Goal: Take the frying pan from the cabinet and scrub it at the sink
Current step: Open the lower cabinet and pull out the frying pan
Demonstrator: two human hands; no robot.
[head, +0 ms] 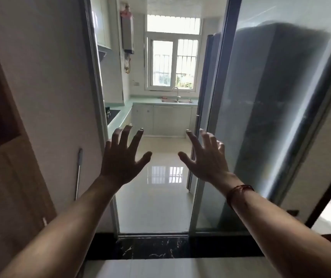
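My left hand (pixel 120 158) and right hand (pixel 207 157) are raised, fingers spread, holding nothing. The sink (pixel 177 101) lies at twelve o'clock, well beyond them, with cabinet doors (pixel 161 119) under it. I cannot tell where the frying pan is.

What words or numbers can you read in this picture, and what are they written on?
None: no word, label or number can be read anywhere in this view.
water heater: any marking on it is too small and blurred to read.
wall socket: too small to tell if it bears any text.
red band behind the right hand: plain, no writing shows.
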